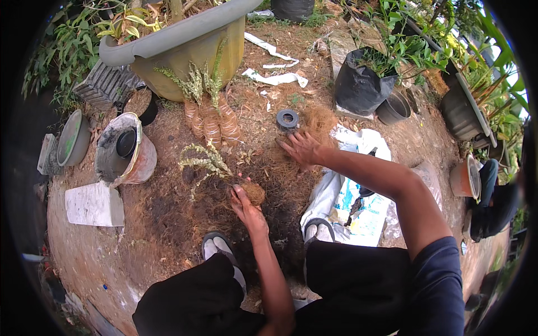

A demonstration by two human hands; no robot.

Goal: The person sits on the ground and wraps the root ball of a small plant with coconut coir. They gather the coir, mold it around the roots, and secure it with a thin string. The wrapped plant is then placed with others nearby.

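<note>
My left hand [250,212] is closed around a bundle of brown coconut fibre [254,192], from which a leafy plant cutting [208,161] sticks out to the left. My right hand [301,149] reaches with spread fingers to the loose coconut fibre [317,126], just below a dark roll [288,119]; whether it grips any strands cannot be told. Several fibre-wrapped root bundles [212,122], bound with white string and topped with leafy stems, stand against the large planter. Loose fibre and dark soil [281,206] lie between my feet.
The large planter [189,50] stands at the upper left. A dirty bucket [145,157] and a white block [94,206] are at left. A white printed sack [365,210] lies at right, below a black plant bag [361,86]. A seated person [494,210] is partly visible at far right.
</note>
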